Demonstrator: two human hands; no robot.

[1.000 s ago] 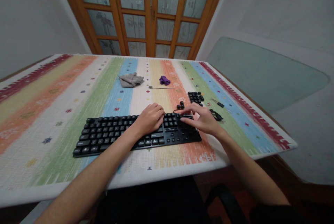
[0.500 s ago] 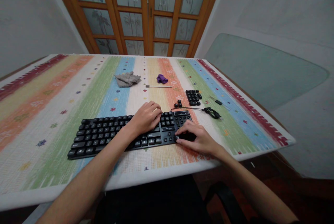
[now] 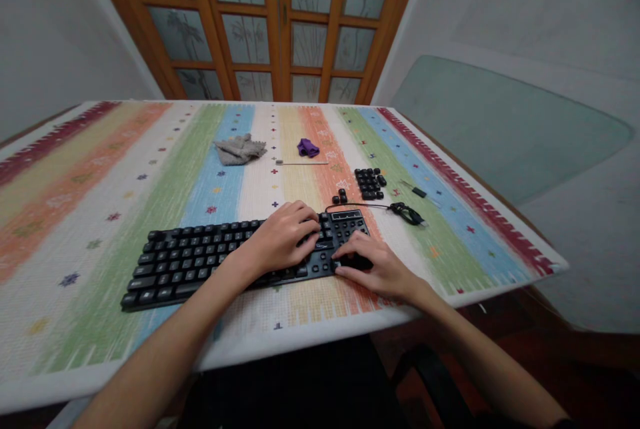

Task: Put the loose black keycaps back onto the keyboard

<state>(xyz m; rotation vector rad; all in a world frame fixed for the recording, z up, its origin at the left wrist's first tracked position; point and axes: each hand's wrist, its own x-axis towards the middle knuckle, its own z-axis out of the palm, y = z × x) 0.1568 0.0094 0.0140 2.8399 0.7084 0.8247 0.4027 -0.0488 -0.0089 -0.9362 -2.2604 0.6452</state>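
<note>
A black keyboard lies near the table's front edge, its number pad showing bare key sockets. Over the keys left of the number pad, my left hand bends its fingers and thumb around the keyboard; the fingertips are partly hidden. My right hand is at the keyboard's lower right corner, with thumb and forefinger nearly pressed together. Something small and dark seems to be between them, too small to name. Loose black keycaps stand grouped behind the number pad, with several more keycaps beside them.
A coiled cable lies right of the keyboard, near a small black-handled tool. Farther back are a grey cloth, a purple cloth and a thin brush. A striped cloth covers the table.
My left hand has shifted right and slightly forward to me, over the keys beside the number pad. My right hand stays at the lower right corner. The view has moved slightly.
</note>
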